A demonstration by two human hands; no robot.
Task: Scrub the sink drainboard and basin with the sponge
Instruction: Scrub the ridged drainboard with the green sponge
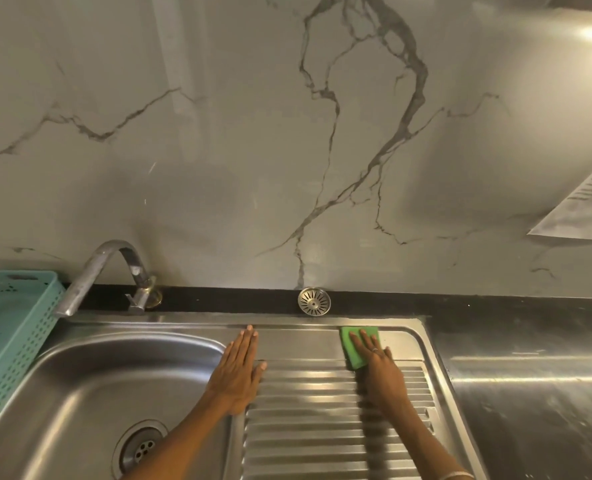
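A steel sink fills the lower view, its basin (90, 386) on the left with a round drain (141, 448) at the bottom. To the right lies the ribbed drainboard (322, 420). A green sponge (353, 344) lies flat at the drainboard's far end. My right hand (379, 363) presses on the sponge with straight fingers. Between basin and drainboard, my left hand (239, 368) rests flat on the steel, fingers straight and together.
A curved tap (100, 275) stands behind the basin at the left. A teal perforated basket (7, 337) sits left of the sink. A loose metal strainer (314, 301) lies on the black ledge behind the drainboard. Dark counter (530, 393) extends right; marble wall behind.
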